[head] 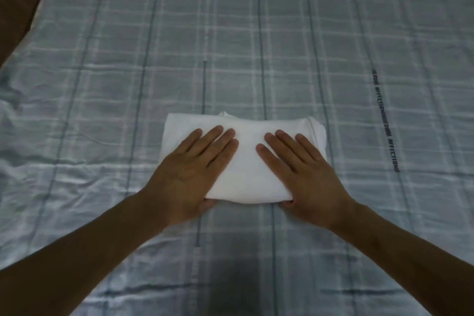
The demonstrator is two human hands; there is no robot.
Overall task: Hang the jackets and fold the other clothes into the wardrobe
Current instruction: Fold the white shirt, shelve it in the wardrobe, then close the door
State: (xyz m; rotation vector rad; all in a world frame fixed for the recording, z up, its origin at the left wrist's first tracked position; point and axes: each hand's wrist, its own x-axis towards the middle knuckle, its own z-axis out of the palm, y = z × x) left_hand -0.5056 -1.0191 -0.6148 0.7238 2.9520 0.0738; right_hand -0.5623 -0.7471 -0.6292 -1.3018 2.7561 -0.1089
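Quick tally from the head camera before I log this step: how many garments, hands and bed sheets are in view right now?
Folded white garment: 1
Hands flat on it: 2, left hand and right hand
Checked bed sheet: 1
Total: 4

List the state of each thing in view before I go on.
White garment: folded into a compact rectangle.
Left hand: flat on the garment, fingers straight, thumb at near edge.
Right hand: likewise flat on the garment.
Checked sheet: spread underneath, wrinkled.
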